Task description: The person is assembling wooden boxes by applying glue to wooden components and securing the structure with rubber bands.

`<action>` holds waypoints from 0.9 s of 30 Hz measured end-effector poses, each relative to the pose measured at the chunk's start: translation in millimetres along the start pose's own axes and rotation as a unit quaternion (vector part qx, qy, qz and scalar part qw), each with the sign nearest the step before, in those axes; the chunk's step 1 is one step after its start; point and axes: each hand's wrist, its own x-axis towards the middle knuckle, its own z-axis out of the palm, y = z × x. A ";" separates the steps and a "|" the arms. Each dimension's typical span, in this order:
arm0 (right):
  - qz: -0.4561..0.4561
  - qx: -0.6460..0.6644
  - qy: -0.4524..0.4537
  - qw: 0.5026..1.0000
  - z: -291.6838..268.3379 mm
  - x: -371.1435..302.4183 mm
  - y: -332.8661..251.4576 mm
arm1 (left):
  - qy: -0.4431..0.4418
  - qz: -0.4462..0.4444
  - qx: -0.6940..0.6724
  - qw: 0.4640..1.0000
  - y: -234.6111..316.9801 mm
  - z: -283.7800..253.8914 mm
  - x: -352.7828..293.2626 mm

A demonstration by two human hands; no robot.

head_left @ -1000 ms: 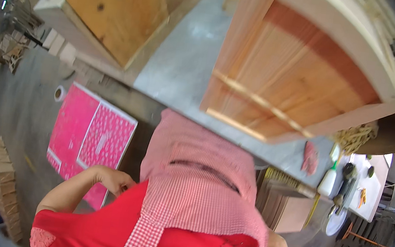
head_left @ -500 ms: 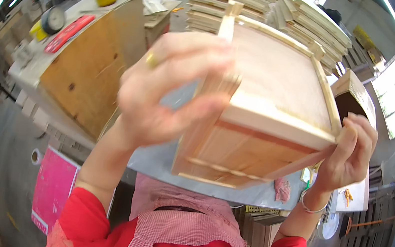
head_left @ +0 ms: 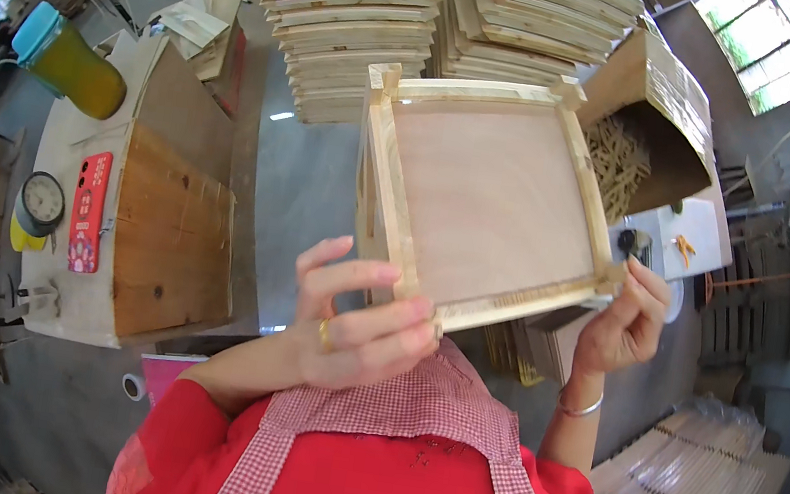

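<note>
A pale wooden box [head_left: 492, 200] with a flat panel inside a raised frame and short corner feet is tilted toward me over the grey worktable [head_left: 297, 188]. My left hand [head_left: 358, 328] grips its near-left corner, the fingers laid along the frame edge; a ring is on one finger. At the near-right corner foot, my right hand [head_left: 621, 324] pinches the wood between thumb and fingers. The box's far sides and underside are hidden, so I cannot tell whether it touches the table.
Stacked wooden panels [head_left: 350, 28] rise beyond the box. Right of them lies a cardboard box [head_left: 682, 106] with many small wooden pieces [head_left: 614, 162]. A cabinet [head_left: 174, 236] at left carries a bottle [head_left: 77, 66], a red phone [head_left: 89, 209] and a round clock [head_left: 41, 197]. Orange-handled pliers [head_left: 683, 249] lie at right.
The wooden box has turned, so its framed panel now faces me more fully and its side shows less. My left hand has come down to the near-left corner; my right hand stays at the near-right corner.
</note>
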 end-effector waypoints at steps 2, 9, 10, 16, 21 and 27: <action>0.046 -0.010 -0.015 0.999 -5.7 2.5 -8.4 | 0.021 -0.015 -0.011 1.000 2.6 1.7 9.3; 0.089 0.035 -0.064 0.993 -19.5 10.4 -21.6 | -0.026 -0.063 -0.069 0.995 8.0 -15.5 22.2; 0.088 0.047 -0.068 0.993 -24.4 14.4 -22.2 | -0.035 -0.066 -0.085 0.994 6.6 -20.9 29.4; 0.166 0.157 -0.193 0.954 -9.1 73.2 24.1 | 0.236 -0.440 -0.203 0.842 -58.8 21.4 76.1; 0.170 0.253 -0.194 0.933 86.5 112.6 82.9 | 0.181 -0.509 -0.247 0.805 -95.9 51.0 95.7; 0.184 0.210 -0.222 0.934 132.7 127.3 95.7 | 0.120 -0.481 -0.164 0.853 -106.8 59.0 93.5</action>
